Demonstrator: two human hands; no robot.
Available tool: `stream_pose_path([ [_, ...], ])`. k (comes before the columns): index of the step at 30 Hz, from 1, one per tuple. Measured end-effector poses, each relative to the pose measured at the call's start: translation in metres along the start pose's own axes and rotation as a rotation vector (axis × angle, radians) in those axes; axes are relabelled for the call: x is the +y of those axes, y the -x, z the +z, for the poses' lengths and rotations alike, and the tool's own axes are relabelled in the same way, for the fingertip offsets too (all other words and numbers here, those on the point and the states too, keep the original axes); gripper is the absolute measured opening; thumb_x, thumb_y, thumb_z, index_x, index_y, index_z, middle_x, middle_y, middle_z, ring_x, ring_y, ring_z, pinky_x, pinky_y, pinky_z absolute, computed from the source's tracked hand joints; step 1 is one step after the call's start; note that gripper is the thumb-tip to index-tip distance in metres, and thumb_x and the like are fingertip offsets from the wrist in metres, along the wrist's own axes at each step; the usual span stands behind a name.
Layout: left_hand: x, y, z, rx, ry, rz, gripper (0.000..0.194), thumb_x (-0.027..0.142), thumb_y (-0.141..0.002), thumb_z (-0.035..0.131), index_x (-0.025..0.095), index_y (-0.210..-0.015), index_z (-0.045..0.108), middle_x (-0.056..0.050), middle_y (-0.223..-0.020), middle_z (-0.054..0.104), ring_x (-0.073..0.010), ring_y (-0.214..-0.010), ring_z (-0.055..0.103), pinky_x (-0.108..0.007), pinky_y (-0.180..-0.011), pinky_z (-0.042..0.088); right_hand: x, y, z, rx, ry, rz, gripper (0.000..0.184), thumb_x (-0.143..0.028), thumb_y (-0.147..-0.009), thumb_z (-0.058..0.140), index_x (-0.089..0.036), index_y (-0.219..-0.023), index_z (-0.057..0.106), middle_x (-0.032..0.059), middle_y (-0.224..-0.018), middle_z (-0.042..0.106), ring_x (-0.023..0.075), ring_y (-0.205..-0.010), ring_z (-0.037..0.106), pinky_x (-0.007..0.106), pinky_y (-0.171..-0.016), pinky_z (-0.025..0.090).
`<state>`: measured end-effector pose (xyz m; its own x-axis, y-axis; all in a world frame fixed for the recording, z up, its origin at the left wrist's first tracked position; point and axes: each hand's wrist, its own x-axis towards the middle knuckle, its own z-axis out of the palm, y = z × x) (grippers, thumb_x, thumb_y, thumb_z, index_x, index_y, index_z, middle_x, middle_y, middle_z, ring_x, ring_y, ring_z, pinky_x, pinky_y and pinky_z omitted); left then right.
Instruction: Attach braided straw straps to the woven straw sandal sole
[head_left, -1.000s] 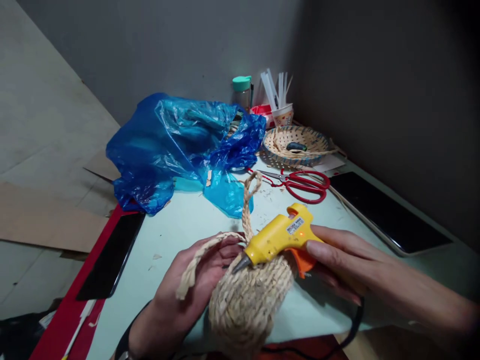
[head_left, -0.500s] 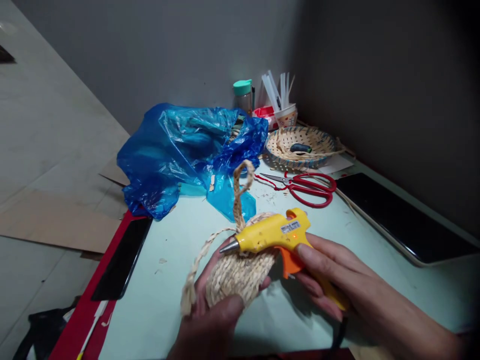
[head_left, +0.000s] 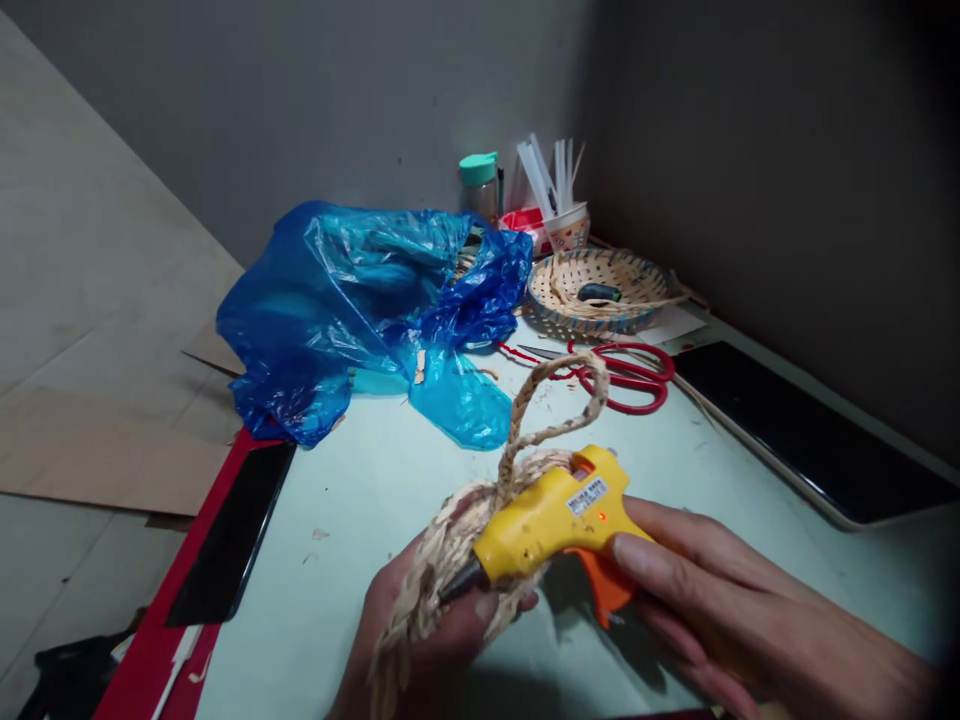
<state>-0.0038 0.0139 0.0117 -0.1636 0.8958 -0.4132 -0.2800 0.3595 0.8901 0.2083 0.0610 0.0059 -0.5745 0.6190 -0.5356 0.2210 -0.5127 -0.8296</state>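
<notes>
A yellow hot glue gun (head_left: 551,520) with an orange trigger is gripped in my right hand (head_left: 712,590). Its dark nozzle points down and left, close against a coiled piece of braided straw (head_left: 442,540); whether the tip touches it I cannot tell. My left hand (head_left: 420,620) cups that straw piece from below and the side, thumb near the nozzle. From the piece a loop of braided straw cord (head_left: 559,400) stands up behind the gun, and a loose braid end hangs at the lower left. Part of the coil is hidden by the gun.
Behind the hands lie a blue plastic bag (head_left: 352,300), red-handled scissors (head_left: 630,375) and a woven basket (head_left: 600,290). A dark tablet (head_left: 810,430) rests at the right, a black phone (head_left: 236,535) at the left edge. A cup of glue sticks (head_left: 566,225) and a green-lidded jar (head_left: 478,190) stand against the wall.
The glue gun's nozzle has tipped downward into the straw piece. The piece has turned in my left hand, and its cord loop has swung to the right and opened wider.
</notes>
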Motion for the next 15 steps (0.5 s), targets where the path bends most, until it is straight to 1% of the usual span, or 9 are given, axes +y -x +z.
stream_pose_path([
  [1,-0.002,0.001,0.0,0.023,0.007,-0.007,0.041,0.029,-0.065,0.082,0.03,-0.106,0.077,-0.001,-0.087,0.081,-0.0268,-0.077,0.077,-0.032,-0.075,0.062,0.0,0.0,0.0,-0.01,-0.006,0.004,0.041,-0.062,-0.093,0.049,-0.023,-0.093,0.062,-0.0054,-0.062,0.045,0.0086,-0.054,0.035,0.02,-0.056,0.037],
  [3,-0.005,0.004,-0.002,0.068,-0.007,-0.006,0.045,0.026,-0.064,0.083,0.032,-0.107,0.077,0.0,-0.086,0.082,-0.0262,-0.079,0.077,-0.03,-0.076,0.062,-0.002,0.0,0.001,-0.019,-0.025,0.026,0.04,-0.061,-0.094,0.049,-0.024,-0.097,0.062,-0.0056,-0.065,0.045,0.0078,-0.054,0.034,0.019,-0.054,0.035],
  [5,-0.008,0.004,-0.004,0.079,-0.063,0.009,0.047,0.025,-0.064,0.083,0.032,-0.109,0.077,0.0,-0.086,0.082,-0.025,-0.08,0.077,-0.027,-0.076,0.061,-0.006,-0.002,0.003,-0.015,-0.035,0.031,0.039,-0.061,-0.095,0.049,-0.024,-0.1,0.061,-0.0059,-0.067,0.044,0.0071,-0.054,0.033,0.019,-0.052,0.033],
  [7,-0.008,0.002,-0.005,0.055,-0.11,0.037,0.043,0.026,-0.066,0.083,0.032,-0.108,0.078,0.0,-0.09,0.082,-0.0237,-0.082,0.077,-0.024,-0.075,0.061,-0.01,-0.004,0.004,-0.03,-0.03,0.01,0.038,-0.06,-0.094,0.051,-0.023,-0.096,0.06,-0.0062,-0.065,0.042,0.0065,-0.053,0.032,0.018,-0.05,0.031],
  [9,-0.007,-0.001,-0.006,-0.001,-0.108,0.062,0.035,0.028,-0.067,0.082,0.03,-0.102,0.081,-0.001,-0.096,0.081,-0.024,-0.083,0.077,-0.023,-0.074,0.06,-0.012,-0.005,0.004,-0.051,-0.031,-0.014,0.038,-0.059,-0.094,0.052,-0.022,-0.089,0.059,-0.0065,-0.062,0.039,0.0062,-0.052,0.03,0.017,-0.049,0.03],
  [10,-0.006,-0.003,-0.006,-0.015,-0.092,0.063,0.034,0.028,-0.066,0.083,0.03,-0.1,0.081,-0.001,-0.098,0.081,-0.0248,-0.085,0.076,-0.023,-0.074,0.06,-0.012,-0.005,0.004,-0.047,-0.031,-0.017,0.038,-0.058,-0.094,0.053,-0.022,-0.088,0.06,-0.0063,-0.061,0.039,0.0065,-0.052,0.03,0.017,-0.049,0.031],
  [11,-0.005,-0.004,-0.005,-0.022,-0.079,0.06,0.034,0.027,-0.066,0.083,0.03,-0.1,0.082,-0.002,-0.099,0.081,-0.0257,-0.087,0.076,-0.023,-0.073,0.06,-0.01,-0.004,0.002,-0.03,-0.027,-0.013,0.037,-0.058,-0.093,0.054,-0.022,-0.09,0.062,-0.0057,-0.061,0.04,0.0073,-0.052,0.031,0.018,-0.049,0.032],
  [13,0.0,-0.004,-0.005,-0.02,-0.097,0.032,0.036,0.025,-0.066,0.083,0.029,-0.102,0.081,-0.004,-0.092,0.081,-0.0258,-0.084,0.076,-0.024,-0.073,0.06,-0.001,-0.001,-0.004,0.046,0.001,-0.017,0.034,-0.058,-0.088,0.062,-0.026,-0.099,0.068,-0.0025,-0.062,0.047,0.0105,-0.054,0.038,0.021,-0.051,0.038],
  [15,0.004,-0.004,-0.005,-0.02,-0.155,0.006,0.033,0.023,-0.069,0.081,0.029,-0.102,0.082,-0.004,-0.079,0.08,-0.0238,-0.075,0.074,-0.024,-0.072,0.06,0.01,0.0,-0.01,0.111,0.05,-0.093,0.041,-0.056,-0.079,0.072,-0.03,-0.11,0.069,0.0028,-0.071,0.058,0.0164,-0.059,0.048,0.026,-0.051,0.042],
])
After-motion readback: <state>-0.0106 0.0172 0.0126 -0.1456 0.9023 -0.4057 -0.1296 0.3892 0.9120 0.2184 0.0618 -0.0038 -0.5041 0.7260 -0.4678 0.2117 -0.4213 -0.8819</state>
